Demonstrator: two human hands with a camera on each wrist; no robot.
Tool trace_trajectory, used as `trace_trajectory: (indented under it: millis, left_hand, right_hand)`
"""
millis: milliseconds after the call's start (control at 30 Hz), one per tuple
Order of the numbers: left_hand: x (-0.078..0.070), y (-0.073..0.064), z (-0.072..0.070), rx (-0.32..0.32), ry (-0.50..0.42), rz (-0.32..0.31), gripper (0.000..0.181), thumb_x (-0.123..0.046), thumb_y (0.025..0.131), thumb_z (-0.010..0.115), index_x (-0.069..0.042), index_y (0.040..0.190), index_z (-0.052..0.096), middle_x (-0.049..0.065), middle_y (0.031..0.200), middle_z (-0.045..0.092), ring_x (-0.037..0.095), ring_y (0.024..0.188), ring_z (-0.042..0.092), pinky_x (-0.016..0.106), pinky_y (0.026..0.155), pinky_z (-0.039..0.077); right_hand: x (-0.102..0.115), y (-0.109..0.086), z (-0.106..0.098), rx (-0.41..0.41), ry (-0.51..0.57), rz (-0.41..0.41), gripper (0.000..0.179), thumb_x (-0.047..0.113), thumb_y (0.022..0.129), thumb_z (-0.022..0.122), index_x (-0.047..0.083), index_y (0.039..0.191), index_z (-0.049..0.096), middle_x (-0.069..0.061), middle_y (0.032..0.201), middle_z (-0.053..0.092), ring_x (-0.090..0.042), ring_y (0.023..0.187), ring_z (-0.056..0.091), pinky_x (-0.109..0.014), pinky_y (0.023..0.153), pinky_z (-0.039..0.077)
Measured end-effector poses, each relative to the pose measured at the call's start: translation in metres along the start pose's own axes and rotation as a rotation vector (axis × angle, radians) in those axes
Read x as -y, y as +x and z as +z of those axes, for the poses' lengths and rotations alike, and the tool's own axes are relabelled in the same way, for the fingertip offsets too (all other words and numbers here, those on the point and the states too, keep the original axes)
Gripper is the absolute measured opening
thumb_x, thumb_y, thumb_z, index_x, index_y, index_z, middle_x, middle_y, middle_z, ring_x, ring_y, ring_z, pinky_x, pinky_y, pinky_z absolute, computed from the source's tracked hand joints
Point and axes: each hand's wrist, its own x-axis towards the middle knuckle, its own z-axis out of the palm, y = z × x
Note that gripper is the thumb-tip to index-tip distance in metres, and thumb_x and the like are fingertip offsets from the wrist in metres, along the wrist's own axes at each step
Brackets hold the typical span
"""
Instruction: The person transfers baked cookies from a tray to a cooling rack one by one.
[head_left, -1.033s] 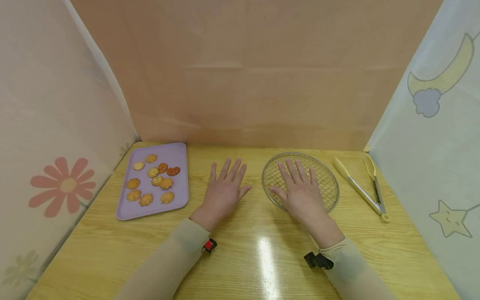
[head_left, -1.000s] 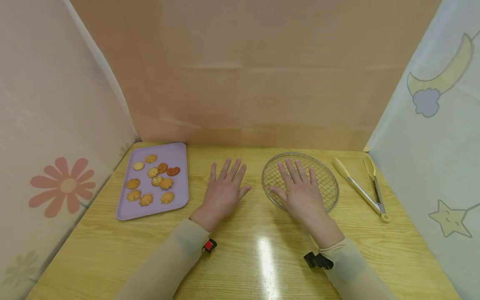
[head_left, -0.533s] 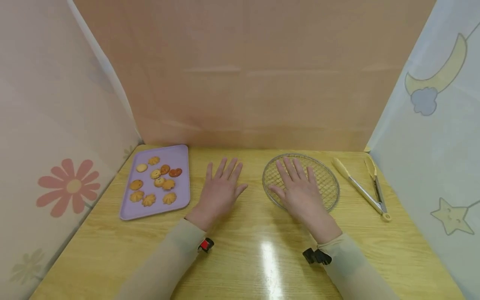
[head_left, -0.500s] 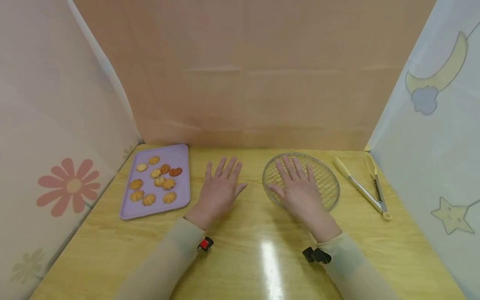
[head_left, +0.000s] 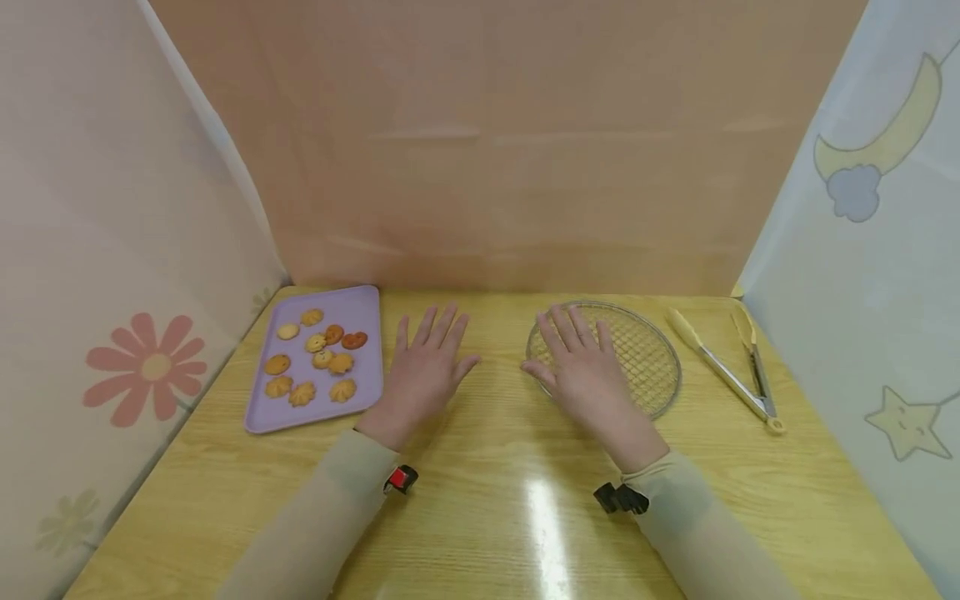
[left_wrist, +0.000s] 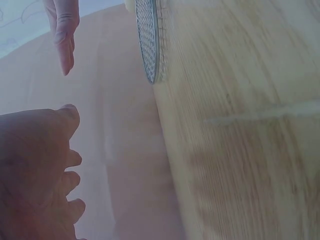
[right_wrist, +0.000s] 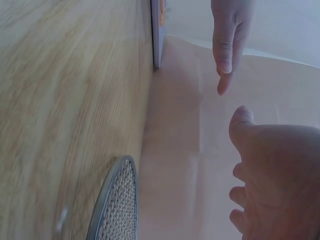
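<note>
The left hand and right hand hang above the worktop, palms down, fingers straight — each grip is released and holds nothing. The round wire mesh rack lies flat below the right hand and extends to its right; being round, it has no long axis to line up with, and the right hand is plainly the nearer. Further right lie the tongs, spread apart, their long axis running front to back with the hinge end nearest; a reach for them would, I judge, suit the right hand best. The lilac tray of cookies is just left of the left hand. The head view makes the right hand look laid on the rack (an easy misreading), whereas the right wrist view shows a gap between them.
</note>
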Motion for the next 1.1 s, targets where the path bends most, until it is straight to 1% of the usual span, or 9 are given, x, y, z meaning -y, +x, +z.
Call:
trace_trajectory:
  millis: [133, 267, 333, 467, 667, 833, 900, 1067, 1100]
  left_hand:
    - [0.008, -0.003, 0.000, -0.009, -0.001, -0.012, 0.075, -0.057, 0.117, 0.043, -0.015, 0.177, 0.027, 0.007, 0.184, 0.018, 0.035, 0.170, 0.012, 0.070, 0.133, 0.008]
    - [0.015, -0.006, -0.001, -0.010, -0.022, -0.021, 0.074, -0.056, 0.117, 0.044, -0.014, 0.177, 0.028, 0.009, 0.184, 0.018, 0.036, 0.170, 0.013, 0.070, 0.133, 0.005]
    - [0.018, -0.008, -0.002, -0.010, -0.036, -0.029, 0.074, -0.055, 0.117, 0.045, -0.013, 0.176, 0.029, 0.009, 0.184, 0.018, 0.036, 0.170, 0.013, 0.070, 0.133, 0.002]
    - [0.024, -0.010, -0.005, 0.003, -0.043, -0.050, 0.074, -0.053, 0.117, 0.046, -0.013, 0.177, 0.027, 0.009, 0.184, 0.017, 0.035, 0.170, 0.009, 0.070, 0.133, 0.001]
    - [0.032, -0.011, -0.009, 0.014, -0.037, -0.075, 0.075, -0.054, 0.118, 0.044, -0.014, 0.178, 0.024, 0.009, 0.185, 0.013, 0.035, 0.170, 0.005, 0.071, 0.133, -0.001]
    - [0.041, -0.014, -0.008, -0.009, -0.050, -0.092, 0.075, -0.053, 0.117, 0.049, -0.012, 0.176, 0.028, 0.010, 0.184, 0.014, 0.037, 0.170, 0.007, 0.073, 0.132, 0.001]
    - [0.046, -0.016, -0.008, -0.019, -0.061, -0.097, 0.075, -0.051, 0.117, 0.051, -0.011, 0.176, 0.029, 0.011, 0.184, 0.015, 0.038, 0.169, 0.007, 0.074, 0.131, 0.002]
    - [0.057, -0.019, -0.008, -0.010, -0.089, -0.110, 0.076, -0.050, 0.117, 0.051, -0.010, 0.177, 0.025, 0.013, 0.184, 0.014, 0.039, 0.170, 0.004, 0.074, 0.131, 0.000]
    - [0.060, -0.020, -0.008, -0.011, -0.089, -0.112, 0.076, -0.050, 0.117, 0.051, -0.010, 0.177, 0.026, 0.014, 0.184, 0.015, 0.039, 0.170, 0.005, 0.074, 0.131, 0.000]
  right_hand:
    - [0.005, 0.004, 0.003, 0.016, 0.025, 0.001, 0.087, 0.064, 0.113, 0.046, 0.014, 0.179, 0.015, -0.013, 0.185, 0.007, -0.034, 0.170, -0.003, -0.066, 0.134, -0.003]
    - [0.011, 0.008, 0.006, 0.024, 0.028, -0.010, 0.087, 0.065, 0.113, 0.046, 0.016, 0.179, 0.017, -0.011, 0.185, 0.008, -0.033, 0.170, -0.001, -0.065, 0.135, -0.002]
    - [0.014, 0.010, 0.008, 0.027, 0.017, -0.027, 0.087, 0.065, 0.113, 0.046, 0.015, 0.179, 0.017, -0.011, 0.185, 0.010, -0.035, 0.170, 0.002, -0.066, 0.134, 0.001]
    - [0.020, 0.013, 0.012, 0.033, 0.010, -0.055, 0.086, 0.065, 0.113, 0.044, 0.015, 0.179, 0.018, -0.012, 0.185, 0.012, -0.037, 0.170, 0.007, -0.067, 0.134, 0.003]
    - [0.027, 0.019, 0.019, 0.030, 0.007, -0.072, 0.086, 0.066, 0.113, 0.044, 0.018, 0.179, 0.017, -0.010, 0.185, 0.014, -0.035, 0.170, 0.007, -0.065, 0.135, 0.003]
    - [0.037, 0.025, 0.022, 0.026, 0.001, -0.100, 0.085, 0.066, 0.113, 0.043, 0.017, 0.178, 0.019, -0.010, 0.184, 0.016, -0.034, 0.170, 0.008, -0.065, 0.135, 0.008]
    - [0.041, 0.028, 0.023, 0.033, -0.007, -0.105, 0.085, 0.066, 0.113, 0.042, 0.018, 0.178, 0.020, -0.009, 0.184, 0.016, -0.033, 0.170, 0.008, -0.064, 0.136, 0.007]
    - [0.052, 0.035, 0.028, 0.057, -0.035, -0.116, 0.085, 0.069, 0.112, 0.037, 0.020, 0.179, 0.017, -0.007, 0.185, 0.014, -0.031, 0.170, 0.007, -0.061, 0.136, 0.003]
    - [0.054, 0.037, 0.029, 0.055, -0.034, -0.123, 0.085, 0.069, 0.112, 0.038, 0.019, 0.179, 0.018, -0.008, 0.184, 0.015, -0.032, 0.170, 0.008, -0.062, 0.136, 0.005]
